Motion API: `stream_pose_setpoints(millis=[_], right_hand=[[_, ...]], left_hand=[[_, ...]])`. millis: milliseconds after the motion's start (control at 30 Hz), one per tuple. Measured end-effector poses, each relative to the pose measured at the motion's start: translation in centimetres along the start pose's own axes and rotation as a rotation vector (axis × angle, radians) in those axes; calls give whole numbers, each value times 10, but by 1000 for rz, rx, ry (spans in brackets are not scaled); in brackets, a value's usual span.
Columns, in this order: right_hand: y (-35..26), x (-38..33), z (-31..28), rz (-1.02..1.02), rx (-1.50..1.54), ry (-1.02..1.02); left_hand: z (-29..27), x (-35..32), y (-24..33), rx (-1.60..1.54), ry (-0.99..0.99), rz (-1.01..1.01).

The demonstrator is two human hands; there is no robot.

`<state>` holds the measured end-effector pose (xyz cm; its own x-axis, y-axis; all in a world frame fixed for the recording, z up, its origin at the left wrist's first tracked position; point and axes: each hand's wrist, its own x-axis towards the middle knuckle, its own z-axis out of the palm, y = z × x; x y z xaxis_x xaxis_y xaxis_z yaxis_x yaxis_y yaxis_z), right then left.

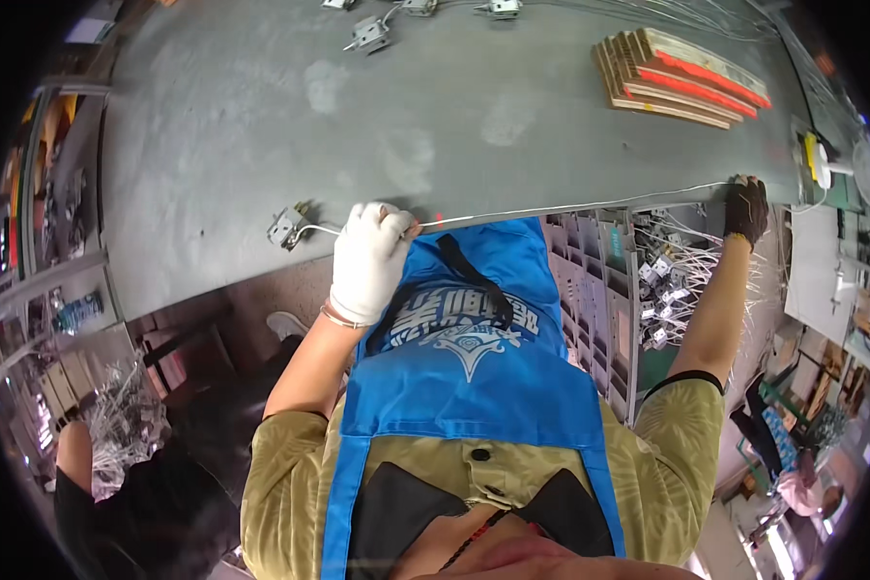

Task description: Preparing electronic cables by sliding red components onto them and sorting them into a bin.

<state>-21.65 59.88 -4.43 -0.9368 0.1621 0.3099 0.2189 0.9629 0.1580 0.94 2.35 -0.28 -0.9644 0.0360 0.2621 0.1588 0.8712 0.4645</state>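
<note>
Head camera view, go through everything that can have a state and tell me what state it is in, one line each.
left hand: white glove, closed on the wire at the table edge
right hand: dark glove, pinching the wire's far end
wire: stretched taut along the table edge
metal connector: lying on the table, joined to the wire
stack of cards: fanned out, untouched

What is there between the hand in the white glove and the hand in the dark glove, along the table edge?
In the head view, a thin wire runs from the left hand to the right hand, along the grey table edge, above the blue apron.
</note>
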Motion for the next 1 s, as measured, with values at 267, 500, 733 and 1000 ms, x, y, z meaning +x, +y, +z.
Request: stream_pose_setpoints(millis=[267, 500, 733, 1000], right_hand=[[8, 14, 22, 84, 36, -54], [43, 20, 24, -244, -144, -85], [-11, 1, 7, 138, 55, 38], [-14, -4, -25, 106, 4, 33]], left_hand=[[-4, -8, -7, -73, -17, -2], [-9, -4, 5, -95, -96, 3], [-3, -16, 0, -29, -101, 37], [-6, -6, -3, -60, -121, 54]])
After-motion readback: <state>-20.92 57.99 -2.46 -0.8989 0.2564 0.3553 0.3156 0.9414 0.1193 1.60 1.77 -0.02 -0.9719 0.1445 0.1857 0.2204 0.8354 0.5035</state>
